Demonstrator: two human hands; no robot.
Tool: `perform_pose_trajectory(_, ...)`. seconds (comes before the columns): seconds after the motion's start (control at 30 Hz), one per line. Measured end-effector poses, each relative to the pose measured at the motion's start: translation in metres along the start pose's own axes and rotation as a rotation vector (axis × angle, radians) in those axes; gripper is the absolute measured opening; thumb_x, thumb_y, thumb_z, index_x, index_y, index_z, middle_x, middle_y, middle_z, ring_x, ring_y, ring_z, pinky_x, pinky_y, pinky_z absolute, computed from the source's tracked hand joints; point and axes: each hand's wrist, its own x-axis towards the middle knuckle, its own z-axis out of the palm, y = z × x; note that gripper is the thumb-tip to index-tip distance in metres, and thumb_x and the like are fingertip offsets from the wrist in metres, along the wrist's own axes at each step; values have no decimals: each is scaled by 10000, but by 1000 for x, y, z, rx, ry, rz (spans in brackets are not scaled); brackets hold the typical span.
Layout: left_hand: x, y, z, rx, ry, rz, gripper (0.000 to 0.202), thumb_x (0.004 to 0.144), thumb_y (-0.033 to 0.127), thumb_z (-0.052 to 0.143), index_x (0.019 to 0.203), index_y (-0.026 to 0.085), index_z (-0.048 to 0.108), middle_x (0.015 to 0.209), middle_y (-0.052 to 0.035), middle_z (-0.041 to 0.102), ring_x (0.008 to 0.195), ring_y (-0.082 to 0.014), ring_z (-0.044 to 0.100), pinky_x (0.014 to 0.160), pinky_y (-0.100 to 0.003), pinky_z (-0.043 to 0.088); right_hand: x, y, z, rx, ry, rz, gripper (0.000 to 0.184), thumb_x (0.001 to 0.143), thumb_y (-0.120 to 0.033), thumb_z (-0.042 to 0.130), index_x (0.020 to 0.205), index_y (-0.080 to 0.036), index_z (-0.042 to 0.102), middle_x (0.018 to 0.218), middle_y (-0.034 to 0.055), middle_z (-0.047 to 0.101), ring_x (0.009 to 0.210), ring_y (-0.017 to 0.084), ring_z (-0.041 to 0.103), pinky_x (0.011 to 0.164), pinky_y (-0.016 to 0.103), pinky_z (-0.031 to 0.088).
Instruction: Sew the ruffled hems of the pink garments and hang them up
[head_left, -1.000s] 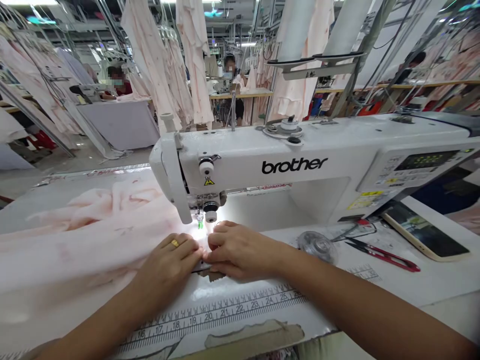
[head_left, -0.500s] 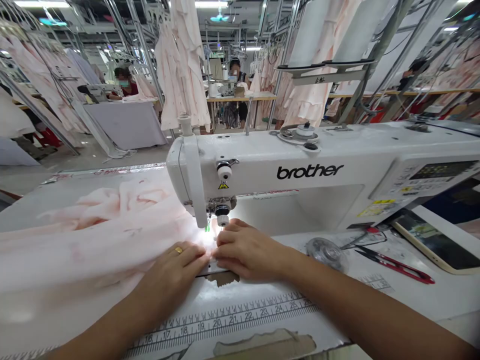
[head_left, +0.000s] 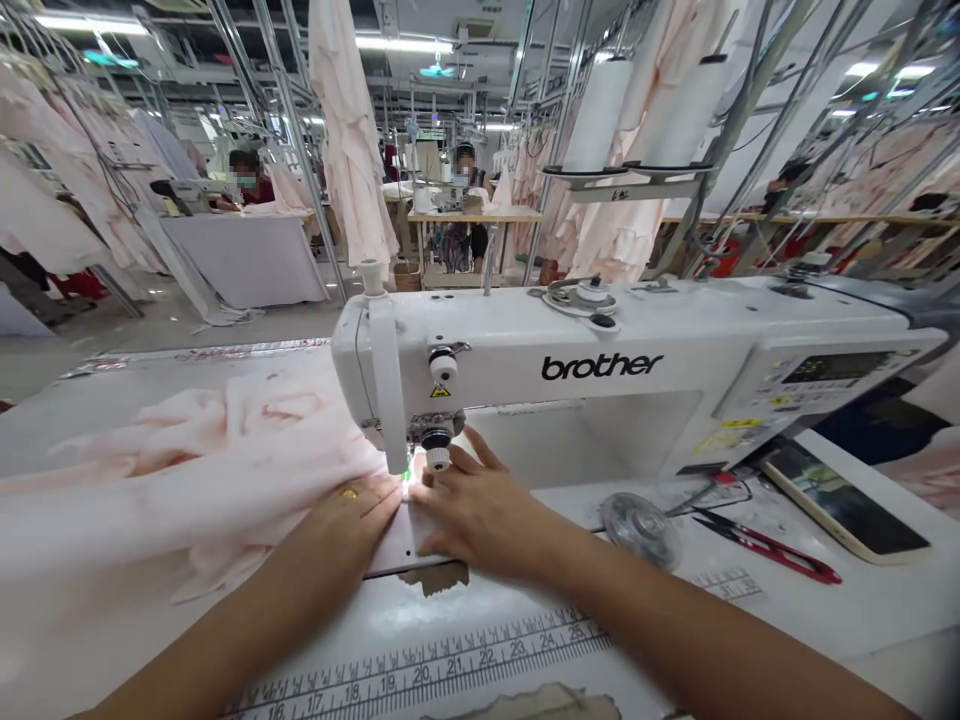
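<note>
A white Brother sewing machine [head_left: 600,365] stands across the table, its needle and presser foot [head_left: 411,478] lit by a small lamp. Pale pink fabric [head_left: 172,480] lies bunched to the left and runs under the needle. My left hand [head_left: 352,520], with a gold ring, lies flat on the fabric just left of the needle, fingers stretched forward. My right hand [head_left: 465,505] lies flat on the machine bed just right of the needle, fingers spread and pressing the fabric's edge.
A clear bobbin disc [head_left: 637,520], red thread snips [head_left: 772,550] and a phone [head_left: 847,495] lie to the right. A ruler strip [head_left: 420,665] runs along the table's front. Hanging garments, thread cones [head_left: 600,110] and seated co-workers are behind.
Both hands have slid forward toward the needle with the fabric. Their fingers have gone from pinched together to stretched flat. The camera view rose slightly.
</note>
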Motion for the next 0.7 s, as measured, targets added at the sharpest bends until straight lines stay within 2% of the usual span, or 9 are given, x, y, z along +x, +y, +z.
perform_pose_trajectory(0.07, 1, -4, 2, -8, 2, -17, 458, 871, 94, 432, 1308, 161, 552, 1317, -132, 610, 1205, -259, 589, 987, -448, 525, 0, 1, 1, -2, -4, 35, 531, 881, -585, 597, 1237, -195, 543, 1204, 105, 578, 1239, 289, 385, 1167, 556, 141)
perform_pose_trajectory(0.2, 7, -7, 1, -41, -16, -25, 497, 832, 64, 425, 1307, 143, 549, 1325, -156, 598, 1214, -269, 580, 998, -463, 516, -2, 3, 3, 18, -4, 51, 529, 914, -573, 554, 1277, -191, 510, 1243, 105, 555, 1253, 274, 375, 1182, 538, 116)
perform_pose_trajectory(0.4, 14, -5, -2, 0, -86, -45, 571, 755, -5, 404, 1296, 104, 552, 1335, -166, 588, 1243, -269, 555, 1014, -459, 501, -2, 4, 3, 46, 9, 53, 494, 922, -568, 547, 1253, -202, 521, 1236, 89, 567, 1236, 258, 386, 1181, 533, 94)
perform_pose_trajectory(0.57, 15, -3, -6, 4, -98, -54, 582, 772, -7, 406, 1329, 121, 517, 1374, -152, 559, 1274, -250, 528, 1028, -446, 488, -1, 4, 4, 59, 21, 47, 441, 933, -530, 555, 1230, -205, 537, 1225, 83, 580, 1198, 257, 416, 1179, 538, 92)
perform_pose_trajectory(0.7, 16, -2, -9, -32, -150, -78, 578, 790, -4, 391, 1352, 89, 496, 1395, -159, 539, 1288, -252, 517, 1059, -446, 464, 3, 6, 1, 46, 38, 67, 337, 925, -497, 587, 1125, -226, 589, 1148, 61, 608, 1175, 256, 458, 1176, 546, 127)
